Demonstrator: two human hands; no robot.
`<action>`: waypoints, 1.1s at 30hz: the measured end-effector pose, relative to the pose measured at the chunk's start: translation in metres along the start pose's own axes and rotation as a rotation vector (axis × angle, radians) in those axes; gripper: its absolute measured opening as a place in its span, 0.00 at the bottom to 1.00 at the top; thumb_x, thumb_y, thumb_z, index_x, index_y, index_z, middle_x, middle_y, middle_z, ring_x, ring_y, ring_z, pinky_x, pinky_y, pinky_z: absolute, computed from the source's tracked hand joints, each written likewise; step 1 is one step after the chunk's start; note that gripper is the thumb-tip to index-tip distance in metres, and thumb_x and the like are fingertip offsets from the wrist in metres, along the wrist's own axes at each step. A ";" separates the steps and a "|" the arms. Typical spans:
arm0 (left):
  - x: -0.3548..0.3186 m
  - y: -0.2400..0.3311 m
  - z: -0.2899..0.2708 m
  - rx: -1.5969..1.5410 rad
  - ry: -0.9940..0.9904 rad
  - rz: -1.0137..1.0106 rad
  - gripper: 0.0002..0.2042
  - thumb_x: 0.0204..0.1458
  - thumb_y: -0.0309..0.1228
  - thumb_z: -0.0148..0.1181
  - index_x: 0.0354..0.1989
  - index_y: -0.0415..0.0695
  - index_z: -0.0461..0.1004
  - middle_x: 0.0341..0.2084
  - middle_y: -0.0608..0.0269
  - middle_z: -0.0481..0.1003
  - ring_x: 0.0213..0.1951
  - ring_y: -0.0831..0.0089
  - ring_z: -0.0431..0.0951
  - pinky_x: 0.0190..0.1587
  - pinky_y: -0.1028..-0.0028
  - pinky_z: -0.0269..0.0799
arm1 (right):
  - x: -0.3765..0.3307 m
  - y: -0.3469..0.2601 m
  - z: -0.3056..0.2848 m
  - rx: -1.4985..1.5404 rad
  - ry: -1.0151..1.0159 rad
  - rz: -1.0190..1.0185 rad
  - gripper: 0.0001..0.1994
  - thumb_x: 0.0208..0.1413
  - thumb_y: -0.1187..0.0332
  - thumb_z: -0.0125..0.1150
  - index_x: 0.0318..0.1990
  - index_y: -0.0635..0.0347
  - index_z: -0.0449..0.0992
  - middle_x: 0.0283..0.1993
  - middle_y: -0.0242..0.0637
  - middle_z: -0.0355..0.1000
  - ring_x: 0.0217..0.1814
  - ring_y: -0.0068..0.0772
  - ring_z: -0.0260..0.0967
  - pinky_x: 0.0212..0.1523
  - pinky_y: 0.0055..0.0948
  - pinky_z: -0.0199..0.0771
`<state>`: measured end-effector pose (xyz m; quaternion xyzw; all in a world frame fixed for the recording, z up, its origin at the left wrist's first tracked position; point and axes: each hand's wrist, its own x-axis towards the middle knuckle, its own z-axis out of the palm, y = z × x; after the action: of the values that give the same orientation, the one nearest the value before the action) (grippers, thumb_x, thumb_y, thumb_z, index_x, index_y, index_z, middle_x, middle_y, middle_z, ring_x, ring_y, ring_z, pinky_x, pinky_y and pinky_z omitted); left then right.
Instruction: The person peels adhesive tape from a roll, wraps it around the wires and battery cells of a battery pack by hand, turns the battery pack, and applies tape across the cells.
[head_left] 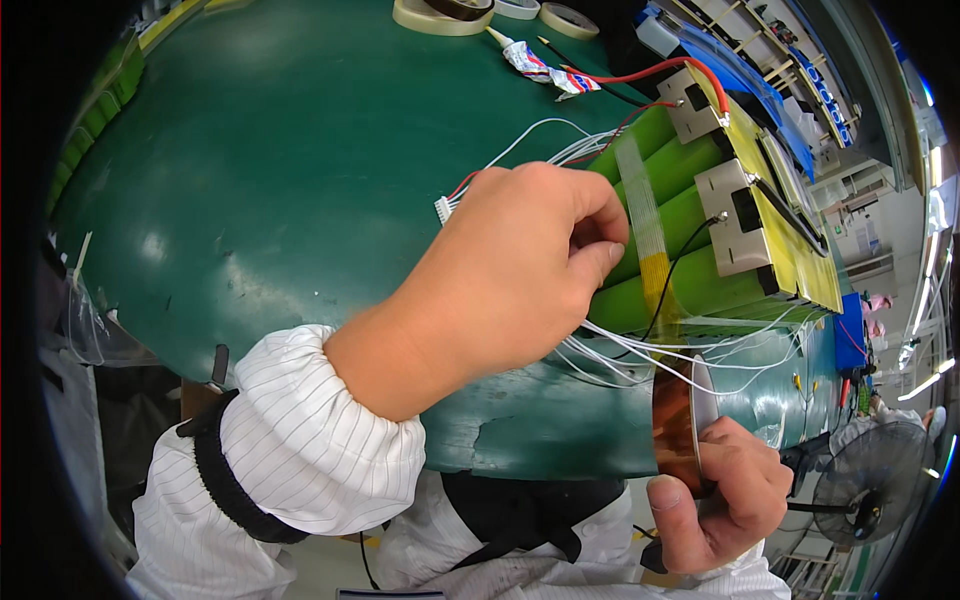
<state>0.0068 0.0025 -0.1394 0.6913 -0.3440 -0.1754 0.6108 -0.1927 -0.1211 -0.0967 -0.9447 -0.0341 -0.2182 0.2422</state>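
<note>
A battery pack of green cylindrical cells (690,165) lies on the green mat, with metal tabs and yellow sheet at its right end. Against the cells' left side is my left hand (500,265), thumb and forefinger pinched together; what they hold, if anything, is hidden. Thin white wires (640,365) pass behind this hand, and a white connector (444,209) shows beside it. My right hand (725,495) grips a roll of amber tape (675,425) at the mat's front edge. A yellowish strip of tape (655,275) runs over the cells toward the roll.
Several tape rolls (440,17) stand at the far edge of the green mat (250,180). Nearby lies a crumpled glue tube (525,60). A thick red cable (640,76) arches to the pack. A fan (870,485) stands at lower right, beyond my right hand.
</note>
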 end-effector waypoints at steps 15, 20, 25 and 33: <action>0.000 -0.011 0.018 -0.433 -0.181 -0.284 0.19 0.61 0.42 0.61 0.31 0.36 0.71 0.20 0.65 0.73 0.22 0.81 0.72 0.26 0.79 0.69 | -0.001 -0.001 -0.006 -0.035 0.005 0.089 0.16 0.48 0.64 0.68 0.26 0.70 0.71 0.19 0.36 0.68 0.19 0.31 0.61 0.23 0.25 0.59; -0.003 -0.012 0.024 -0.455 -0.164 -0.289 0.18 0.61 0.42 0.60 0.31 0.36 0.70 0.21 0.65 0.73 0.22 0.81 0.72 0.26 0.79 0.69 | -0.001 0.004 -0.009 -0.044 0.010 0.061 0.14 0.47 0.65 0.68 0.27 0.69 0.73 0.18 0.36 0.70 0.18 0.30 0.62 0.23 0.26 0.60; -0.017 -0.007 0.024 -0.020 0.102 0.020 0.08 0.56 0.28 0.64 0.35 0.36 0.73 0.27 0.60 0.76 0.26 0.75 0.76 0.31 0.76 0.73 | -0.003 0.008 -0.013 -0.057 0.019 0.062 0.12 0.45 0.68 0.68 0.27 0.68 0.74 0.18 0.37 0.69 0.17 0.30 0.61 0.22 0.25 0.59; -0.038 0.010 0.019 0.265 0.098 0.451 0.16 0.44 0.25 0.67 0.43 0.36 0.76 0.34 0.55 0.78 0.40 0.59 0.77 0.41 0.66 0.73 | -0.001 0.017 -0.024 -0.071 0.005 -0.008 0.11 0.40 0.71 0.72 0.24 0.64 0.73 0.16 0.33 0.66 0.15 0.29 0.58 0.18 0.26 0.56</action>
<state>-0.0354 0.0150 -0.1404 0.6786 -0.4794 0.0456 0.5546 -0.2005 -0.1473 -0.0856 -0.9520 -0.0294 -0.2228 0.2077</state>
